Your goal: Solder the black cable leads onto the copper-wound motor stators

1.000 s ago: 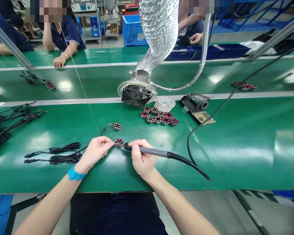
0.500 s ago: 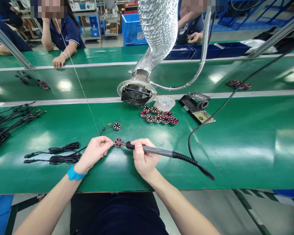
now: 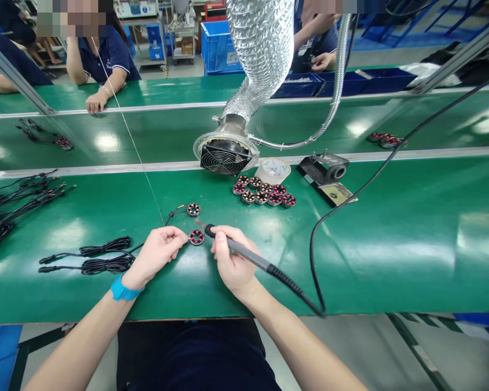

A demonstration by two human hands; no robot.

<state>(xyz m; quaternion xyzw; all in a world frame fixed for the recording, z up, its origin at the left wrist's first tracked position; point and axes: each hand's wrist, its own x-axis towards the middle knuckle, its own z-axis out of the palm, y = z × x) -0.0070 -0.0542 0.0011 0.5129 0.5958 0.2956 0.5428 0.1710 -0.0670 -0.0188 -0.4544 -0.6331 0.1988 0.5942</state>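
My left hand (image 3: 163,247), with a blue band at the wrist, is closed in a pinch at the left rim of a motor stator (image 3: 196,237) with red windings. A black cable (image 3: 137,247) runs under this hand; the fingers hide its wire end. My right hand (image 3: 236,258) grips a soldering iron (image 3: 242,250) like a pen. Its tip points up and left, above the stator and apart from it. Just behind lies a second stator (image 3: 193,209) with copper windings, joined to a black lead. A thin pale wire (image 3: 136,144) comes down from above to my left hand.
Several stators (image 3: 264,191) sit beside a tape roll (image 3: 274,170) and an iron stand (image 3: 328,176). A fume duct (image 3: 228,152) hangs over the bench (image 3: 370,244). Coiled cables (image 3: 106,263) and a cable bundle (image 3: 4,212) lie left. People sit across the bench.
The soldering iron's tip has lifted off the red-wound stator and moved up, tilting the handle. Its cord has shifted left. My left hand has stayed at the stator's edge.
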